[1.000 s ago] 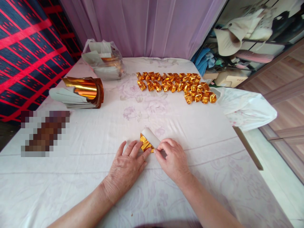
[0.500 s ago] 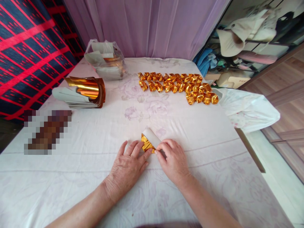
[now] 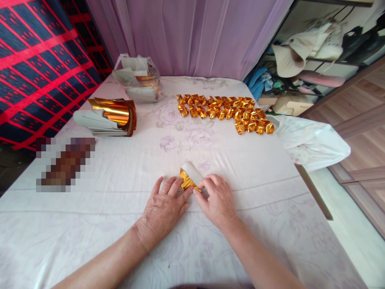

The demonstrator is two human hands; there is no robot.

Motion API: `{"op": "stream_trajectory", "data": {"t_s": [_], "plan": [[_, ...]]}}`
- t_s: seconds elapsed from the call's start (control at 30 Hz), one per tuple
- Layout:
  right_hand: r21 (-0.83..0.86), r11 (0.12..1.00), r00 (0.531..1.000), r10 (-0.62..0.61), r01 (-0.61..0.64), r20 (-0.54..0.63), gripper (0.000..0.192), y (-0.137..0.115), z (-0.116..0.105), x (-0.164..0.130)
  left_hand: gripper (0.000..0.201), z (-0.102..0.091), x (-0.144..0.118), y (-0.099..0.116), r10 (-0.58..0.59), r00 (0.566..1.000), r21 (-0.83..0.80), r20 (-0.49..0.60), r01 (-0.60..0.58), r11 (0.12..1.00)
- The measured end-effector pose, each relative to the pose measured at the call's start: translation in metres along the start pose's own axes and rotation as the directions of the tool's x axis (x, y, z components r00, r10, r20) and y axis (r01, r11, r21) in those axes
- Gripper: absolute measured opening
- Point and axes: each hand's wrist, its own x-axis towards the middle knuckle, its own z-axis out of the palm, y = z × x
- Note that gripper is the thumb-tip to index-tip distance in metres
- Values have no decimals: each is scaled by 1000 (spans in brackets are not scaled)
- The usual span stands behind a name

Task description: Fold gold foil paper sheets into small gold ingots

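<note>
Foil (image 3: pixel 187 182) lies pinched between left hand (image 3: pixel 164 206) and right hand (image 3: pixel 217 200), its white roll slanting away up-left of the right fingers.

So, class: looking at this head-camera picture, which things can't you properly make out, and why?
- Gold paper piece: near end covered by left hand and right hand fingertips.
- Pixelated patch, table's left: blurred out.
- Plastic bag: contents veiled by crinkled film.
- Shelf clutter, top right: too jumbled to identify.
</note>
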Motion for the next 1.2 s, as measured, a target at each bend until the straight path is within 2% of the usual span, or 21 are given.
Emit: {"op": "stream_trajectory", "data": {"t_s": [0.33, 0.57, 0.83, 1.0, 1.2], "plan": [[11, 1000, 999, 22, -22, 38, 6, -2, 1, 1, 38, 2, 1, -1, -4, 1000, -7, -3, 4, 1000], [144, 989, 997, -35, 25, 62, 10, 14, 1, 1, 38, 3, 0, -1, 4, 1000, 11, -22, -3, 1000], [141, 989, 998, -48, 43, 36, 14, 16, 6, 3, 39, 3, 1, 0, -7, 1000, 53, -24, 8, 999], [198, 978, 997, -77, 71, 20, 12, 22, 9, 4, 38, 5, 0, -1, 1, 998, 77, -58, 3, 997], [200, 978, 998, -67, 63, 13, 17, 25, 12, 5, 38, 5, 2, -3, 41, 997, 119, -58, -34, 992]]}}
